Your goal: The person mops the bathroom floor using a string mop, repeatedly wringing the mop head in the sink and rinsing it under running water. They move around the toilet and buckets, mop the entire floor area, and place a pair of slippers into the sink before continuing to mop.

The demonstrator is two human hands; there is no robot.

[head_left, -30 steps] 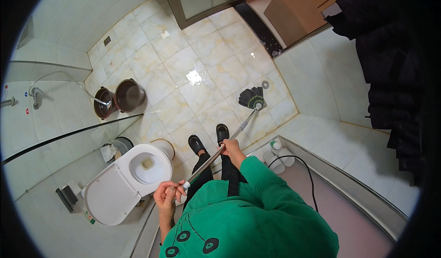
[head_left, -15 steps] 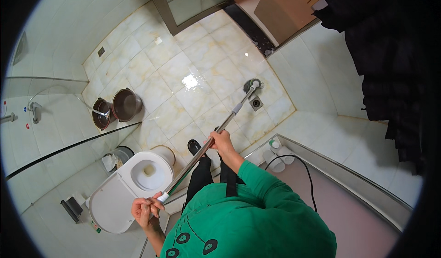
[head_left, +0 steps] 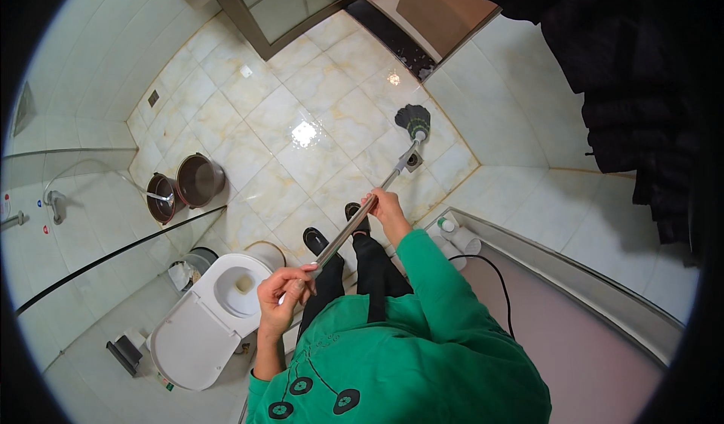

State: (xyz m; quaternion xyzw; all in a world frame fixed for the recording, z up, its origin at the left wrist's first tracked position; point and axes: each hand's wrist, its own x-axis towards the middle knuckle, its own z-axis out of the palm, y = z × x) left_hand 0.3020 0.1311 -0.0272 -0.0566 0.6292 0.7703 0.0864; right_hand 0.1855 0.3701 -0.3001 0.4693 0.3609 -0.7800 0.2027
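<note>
A mop (head_left: pixel 348 230) with a long metal handle slants away from me across the bathroom. My left hand (head_left: pixel 283 294) is closed around the upper end of the handle, beside the toilet. Farther down the shaft, my right hand (head_left: pixel 386 208) grips it as well. The dark grey, stringy mop head (head_left: pixel 413 121) lies fanned out on the wet tile floor (head_left: pixel 324 149), just beyond a small square floor drain (head_left: pixel 412 161). Part of the drain is hidden by the mop's lower end.
To the left stands a white toilet (head_left: pixel 207 326) with its lid up, and a grey bin (head_left: pixel 202 259) behind it. Two brown buckets (head_left: pixel 200 181) sit farther off, a shower hose reaching into one. A glass door (head_left: pixel 290 9) stands ajar. Dark cloth (head_left: pixel 611 115) hangs at right.
The mop head has moved away from me past the drain and fanned out. Both hands have shifted forward and right with the handle. My view has shifted slightly.
</note>
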